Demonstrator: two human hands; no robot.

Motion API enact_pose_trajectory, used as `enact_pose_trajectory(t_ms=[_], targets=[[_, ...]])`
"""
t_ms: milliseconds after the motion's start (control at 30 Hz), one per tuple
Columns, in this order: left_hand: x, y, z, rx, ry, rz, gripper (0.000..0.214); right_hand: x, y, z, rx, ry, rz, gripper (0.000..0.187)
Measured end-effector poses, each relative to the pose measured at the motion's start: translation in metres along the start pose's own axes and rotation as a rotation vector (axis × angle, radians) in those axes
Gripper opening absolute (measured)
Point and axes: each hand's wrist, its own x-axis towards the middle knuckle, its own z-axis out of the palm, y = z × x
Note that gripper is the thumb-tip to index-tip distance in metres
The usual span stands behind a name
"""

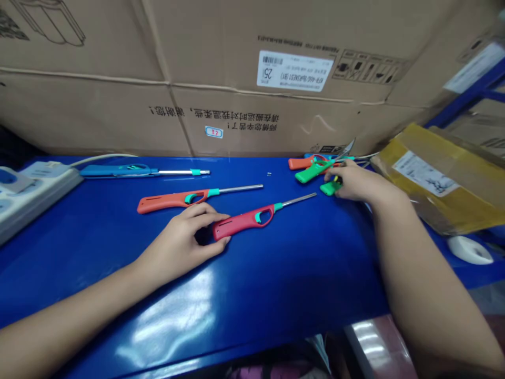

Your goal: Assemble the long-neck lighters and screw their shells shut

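Note:
My left hand (183,234) pinches the butt of a red long-necked lighter (240,223) between thumb and fingers. That lighter lies on the blue table (284,279), its metal tube pointing right. My right hand (355,181) is closed around a green lighter (328,188) with a dark and yellow trigger part. Most of this one is hidden under the fingers. Just behind it lie another green lighter (310,172) and an orange-red lighter (296,163), partly overlapping. An orange lighter (165,201) rests behind my left hand, and a blue lighter (114,171) lies at the back left.
A large cardboard box (221,121) walls off the table's back. On the left sits a white power strip (37,195). At the right are a yellow-taped carton (465,179) and a white oval object (469,250). A tiny metal piece (269,173) lies near the back.

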Motion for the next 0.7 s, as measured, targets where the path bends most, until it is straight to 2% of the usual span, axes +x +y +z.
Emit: enact_pose_trajectory(t_ms=[167, 333, 400, 500, 567, 700], targets=[[0.001, -0.003, -0.001, 0.014, 0.032, -0.035, 0.035, -0.003, -0.017, -0.005, 0.045, 0.065, -0.194, 0.036], [0.0, -0.004, 0.0, 0.011, 0.04, -0.037, 0.034, -0.021, -0.043, -0.022, 0.331, 0.205, -0.6, 0.019], [0.001, -0.003, 0.001, 0.003, 0.042, -0.025, 0.034, -0.033, -0.058, -0.028, 0.491, 0.178, -0.709, 0.022], [0.001, -0.002, 0.004, -0.014, 0.048, 0.0, 0.034, -0.05, -0.087, -0.028, 0.633, 0.174, -0.762, 0.027], [0.002, -0.002, 0.006, -0.036, 0.05, 0.015, 0.036, -0.056, -0.107, -0.021, 0.639, 0.072, -0.794, 0.029], [0.003, -0.002, 0.007, -0.089, 0.024, 0.051, 0.038, -0.061, -0.141, 0.003, 0.627, 0.003, -0.931, 0.018]])
